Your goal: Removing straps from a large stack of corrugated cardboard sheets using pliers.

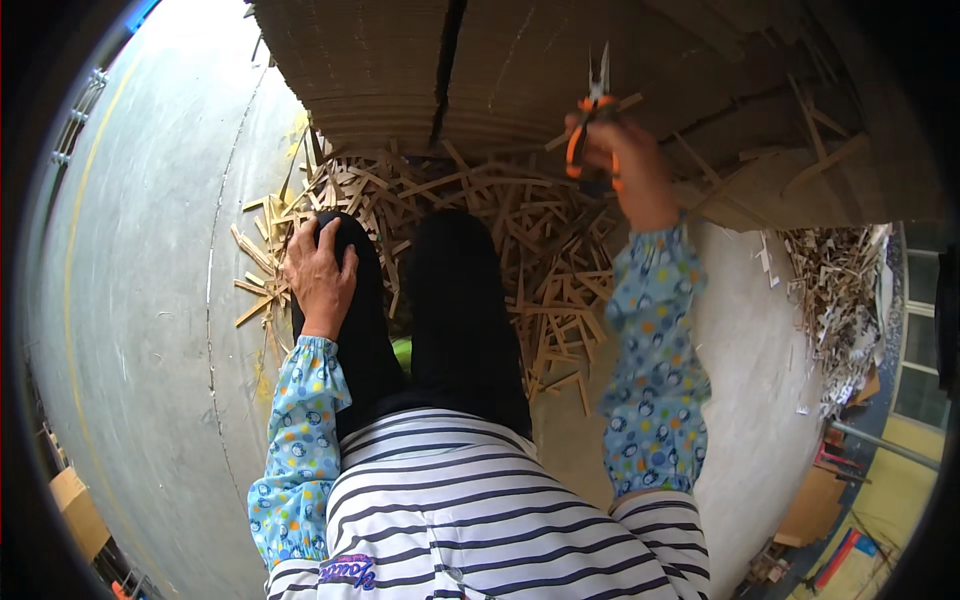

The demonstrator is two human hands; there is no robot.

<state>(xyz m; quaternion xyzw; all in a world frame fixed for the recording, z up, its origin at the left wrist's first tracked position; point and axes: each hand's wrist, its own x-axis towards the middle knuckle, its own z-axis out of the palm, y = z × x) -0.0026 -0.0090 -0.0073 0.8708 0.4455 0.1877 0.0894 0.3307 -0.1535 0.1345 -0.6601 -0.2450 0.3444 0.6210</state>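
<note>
Many thin cardboard offcuts point(480, 230) already lie heaped on the concrete floor point(150, 300) in front of the person's knees, spreading left and right of both black trouser legs point(460, 300), so a good deal of trimming looks done. A second, paler heap of scraps point(835, 290) lies well apart at the right. What is left, by the look of it, is the tall stack of corrugated cardboard sheets point(400, 70) that rises just beyond the offcuts, split by a dark gap down its middle; its edges show no clear sign of which part has been trimmed.

The right hand point(625, 165) is raised in front of the stack with its fingers wrapped tight round the orange handles of a pair of pliers point(597, 110), the metal tips pointing up and close together, with nothing visibly caught between them. The left hand point(320, 270) rests flat on the left knee, fingers loosely spread and holding nothing. Both forearms wear blue patterned sleeve covers point(655, 370) over a striped top point(470, 500)
</note>
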